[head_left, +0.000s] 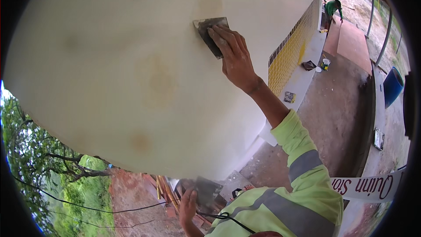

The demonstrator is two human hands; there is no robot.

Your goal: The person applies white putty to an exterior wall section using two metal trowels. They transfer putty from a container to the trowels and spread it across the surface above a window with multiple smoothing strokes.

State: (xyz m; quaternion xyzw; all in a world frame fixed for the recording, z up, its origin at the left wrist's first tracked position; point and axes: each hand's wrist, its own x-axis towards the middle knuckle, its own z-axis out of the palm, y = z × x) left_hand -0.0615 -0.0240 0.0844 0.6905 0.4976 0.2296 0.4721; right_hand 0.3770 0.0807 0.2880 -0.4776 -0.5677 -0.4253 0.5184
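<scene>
Right hand (233,55) grips a dark blade (204,28), best pressed evenly over the pale wall (114,70); left hand (188,204) holds a dark plate (209,190).

Two grips (234,59) (187,204), one barrel (393,87), one co-worker (334,8)

Item: one long white strip (362,188), bearing a single line of large dark red lettering (386,186), upside down to my eye; one word toward the strip's right end, a second running toward its left end, cut off behind a yellow-green sleeve (302,158).
Item: one small tub (325,64), yellow and white; its markings too small to read.
</scene>
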